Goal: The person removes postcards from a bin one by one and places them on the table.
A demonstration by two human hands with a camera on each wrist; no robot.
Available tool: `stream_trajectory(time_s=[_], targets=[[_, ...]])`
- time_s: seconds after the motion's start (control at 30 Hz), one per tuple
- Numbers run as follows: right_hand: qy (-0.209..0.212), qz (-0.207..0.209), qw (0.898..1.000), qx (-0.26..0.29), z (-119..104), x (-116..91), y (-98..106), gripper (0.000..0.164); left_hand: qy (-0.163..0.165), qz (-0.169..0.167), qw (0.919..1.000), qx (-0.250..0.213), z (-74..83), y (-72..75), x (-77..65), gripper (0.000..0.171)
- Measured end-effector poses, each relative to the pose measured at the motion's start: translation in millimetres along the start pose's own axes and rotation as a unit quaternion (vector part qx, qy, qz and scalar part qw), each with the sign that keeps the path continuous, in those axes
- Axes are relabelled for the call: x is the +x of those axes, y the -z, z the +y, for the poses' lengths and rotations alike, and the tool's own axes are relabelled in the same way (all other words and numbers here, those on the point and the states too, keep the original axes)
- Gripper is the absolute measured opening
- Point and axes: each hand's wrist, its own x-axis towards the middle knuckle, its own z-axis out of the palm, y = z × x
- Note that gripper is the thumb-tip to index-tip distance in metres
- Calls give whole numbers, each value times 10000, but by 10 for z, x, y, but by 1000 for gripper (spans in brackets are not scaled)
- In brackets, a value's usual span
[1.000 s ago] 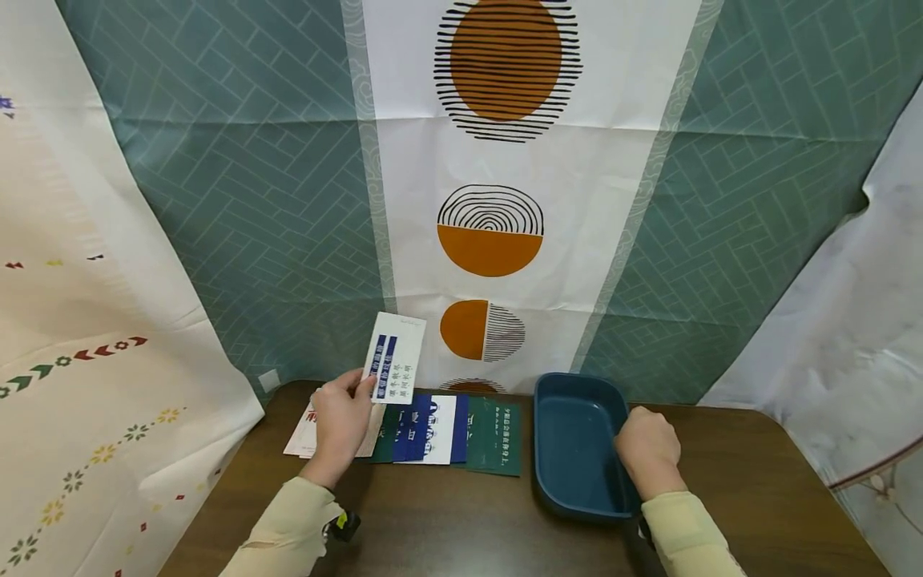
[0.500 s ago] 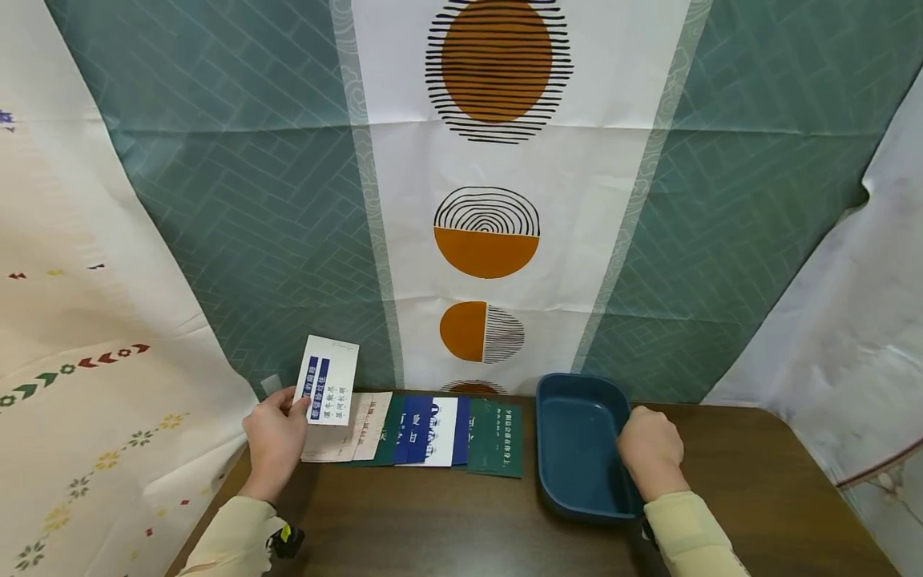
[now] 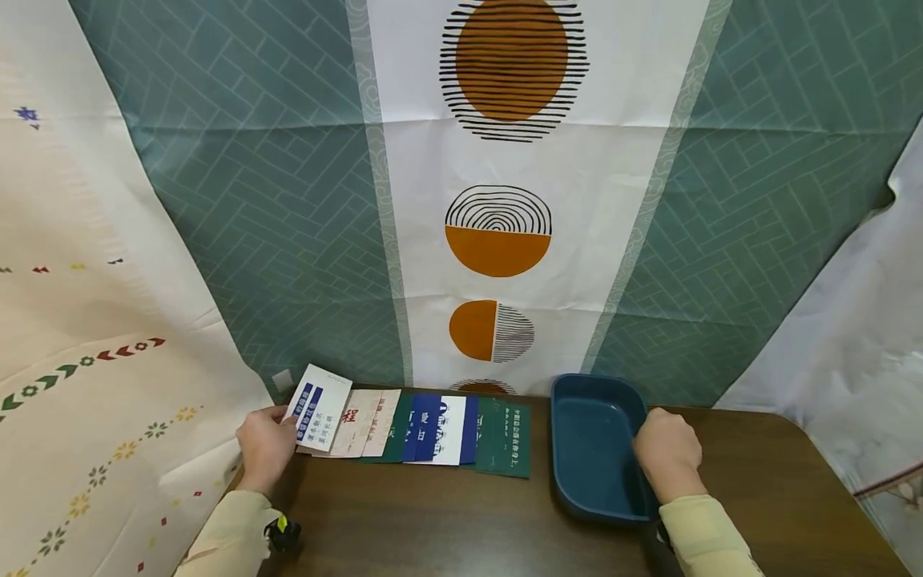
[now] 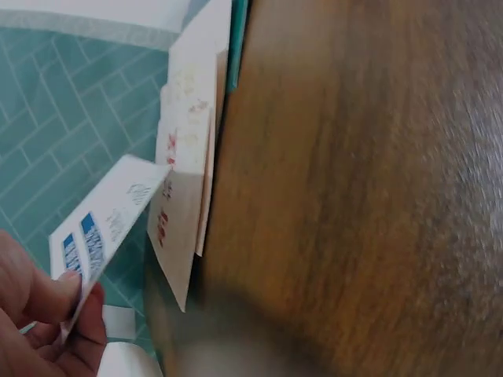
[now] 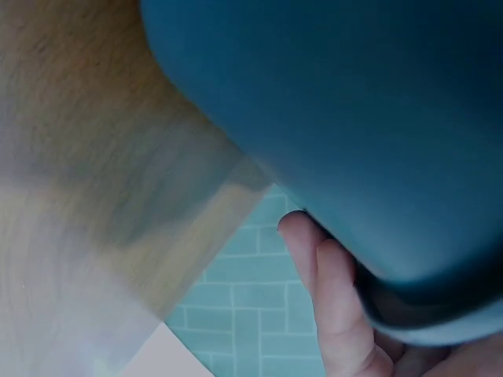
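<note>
My left hand (image 3: 265,445) pinches a white card (image 3: 321,407) with two blue printed bands by its lower left edge. In the left wrist view the thumb lies on the face of the white card (image 4: 106,216), which is tilted up beside the row. From the left end of the row, cream cards with red print (image 3: 356,425) overlap a green one, then blue cards (image 3: 425,429), a white-and-blue one and a dark green card (image 3: 508,441). My right hand (image 3: 669,453) grips the right rim of a blue rectangular dish (image 3: 598,449); in the right wrist view its fingers (image 5: 334,298) lie against the outer wall.
The brown wooden table (image 3: 433,521) runs under everything. Behind its far edge hangs a green-and-white patterned cloth (image 3: 317,240). A pale cloth (image 3: 94,361) hangs along the left side, another white one (image 3: 829,361) at the right.
My left hand has carried the white card leftward and lowered it over the left end of the row. The right hand keeps its grip on the dish, which stays in place.
</note>
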Motion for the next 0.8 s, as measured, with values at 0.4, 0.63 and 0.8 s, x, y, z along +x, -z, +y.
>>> stream_trajectory(time_s=[0.4, 0.63, 0.8], targets=[[-63, -14, 9999, -91, 59, 23, -34, 25, -217, -498, 9977, 413, -85, -107, -18, 18], [78, 208, 9995, -243, 33, -32, -65, 21, 52, -853, 9919, 939, -171, -167, -53, 13], [112, 241, 9995, -166, 36, -44, -22, 31, 250, -791, 9903, 1115, -124, -157, -46, 19]])
